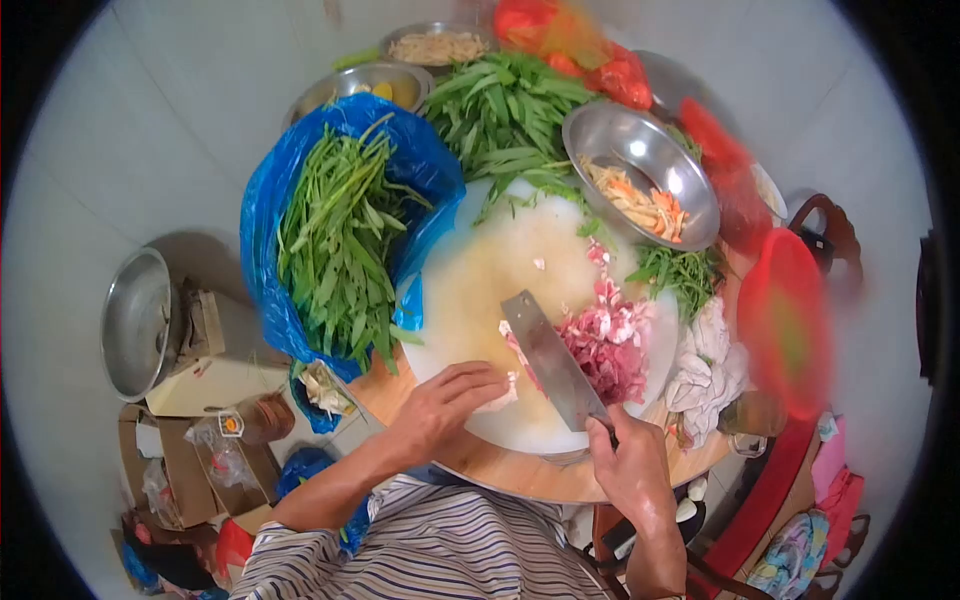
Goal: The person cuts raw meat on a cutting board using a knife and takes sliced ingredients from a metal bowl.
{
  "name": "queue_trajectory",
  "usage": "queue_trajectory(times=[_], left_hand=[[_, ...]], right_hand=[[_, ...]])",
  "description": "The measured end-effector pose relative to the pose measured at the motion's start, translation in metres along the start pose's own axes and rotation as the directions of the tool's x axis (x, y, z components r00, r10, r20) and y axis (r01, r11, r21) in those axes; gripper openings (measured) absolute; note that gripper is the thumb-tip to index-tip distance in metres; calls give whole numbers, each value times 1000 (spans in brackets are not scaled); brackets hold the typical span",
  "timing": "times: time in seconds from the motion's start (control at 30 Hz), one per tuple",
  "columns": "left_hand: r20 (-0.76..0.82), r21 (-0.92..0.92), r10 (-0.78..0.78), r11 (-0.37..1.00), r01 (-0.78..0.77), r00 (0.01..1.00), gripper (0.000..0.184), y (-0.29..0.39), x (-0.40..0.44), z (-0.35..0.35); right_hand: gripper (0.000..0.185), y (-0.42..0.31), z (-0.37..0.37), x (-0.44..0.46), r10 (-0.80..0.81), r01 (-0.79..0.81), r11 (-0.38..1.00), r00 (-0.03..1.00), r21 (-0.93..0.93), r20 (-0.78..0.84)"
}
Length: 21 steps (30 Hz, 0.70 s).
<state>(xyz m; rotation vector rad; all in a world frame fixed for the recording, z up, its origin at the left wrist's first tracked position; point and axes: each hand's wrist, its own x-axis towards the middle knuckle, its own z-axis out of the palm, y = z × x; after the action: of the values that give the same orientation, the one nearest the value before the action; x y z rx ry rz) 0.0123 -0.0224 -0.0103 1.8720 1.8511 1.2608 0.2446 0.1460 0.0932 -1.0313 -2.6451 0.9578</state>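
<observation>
A cleaver (553, 360) lies across the round white cutting board (470, 270), its handle in my right hand (632, 462) near the board's front edge. My left hand (452, 400) rests at the board's front left, its fingers bent together over a pale piece of meat (500, 395). A thin strip of meat (520, 355) lies along the blade's left side. To the right of the blade sits a pile of sliced red meat (608, 345). Small white bits are scattered above it.
A blue bag of leafy greens (335, 240) stands at the left, with more greens (505, 110) behind the board. A steel bowl of shredded vegetables (690, 190) is at the back right. A white cloth (708, 375) and a red basket (785, 325) are on the right.
</observation>
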Motion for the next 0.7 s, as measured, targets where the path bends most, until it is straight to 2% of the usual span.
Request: queue_trajectory(times=[0.03,0.1,0.13,0.2,0.27,0.33,0.4,0.5,0.57,0.67,0.7], left_hand=[[3,-8,-12,1000,12,1000,64,5,-4,-9],[-107,-31,-118,993,115,987,64,11,-12,-23],[-182,-20,-118,993,117,976,64,4,-19,-21],[-183,-2,-77,997,78,980,61,4,-17,-21],[-184,14,-30,999,33,982,58,8,-10,-18],[-58,4,-45,999,45,997,44,14,-1,-12],[-39,-7,-62,998,61,997,44,20,-4,-1],[-30,-27,-101,995,100,994,43,24,-9,5],[-43,-38,-124,992,122,991,43,24,-9,5],[-88,32,-106,994,109,990,43,22,0,-1],[-77,52,-31,998,35,997,44,21,8,-3]], right_hand=[[17,-2,0,-2,-3,5,999,999,54,-38],[15,-5,-2,-9,52,-52,998,999,43,15],[14,-6,0,-13,52,-53,997,998,62,21],[13,-8,3,-18,55,-57,995,998,80,28],[12,-14,9,-21,-46,45,998,999,38,26],[12,-13,15,-23,-87,87,996,996,-1,37],[12,-11,22,-23,-150,155,985,987,-79,65],[10,-16,24,-22,-94,101,990,993,-101,76],[11,-18,24,-22,-111,116,988,993,-106,47],[14,-18,24,-23,-156,156,979,988,-131,11],[17,-17,24,-23,-185,183,971,983,-151,3]])
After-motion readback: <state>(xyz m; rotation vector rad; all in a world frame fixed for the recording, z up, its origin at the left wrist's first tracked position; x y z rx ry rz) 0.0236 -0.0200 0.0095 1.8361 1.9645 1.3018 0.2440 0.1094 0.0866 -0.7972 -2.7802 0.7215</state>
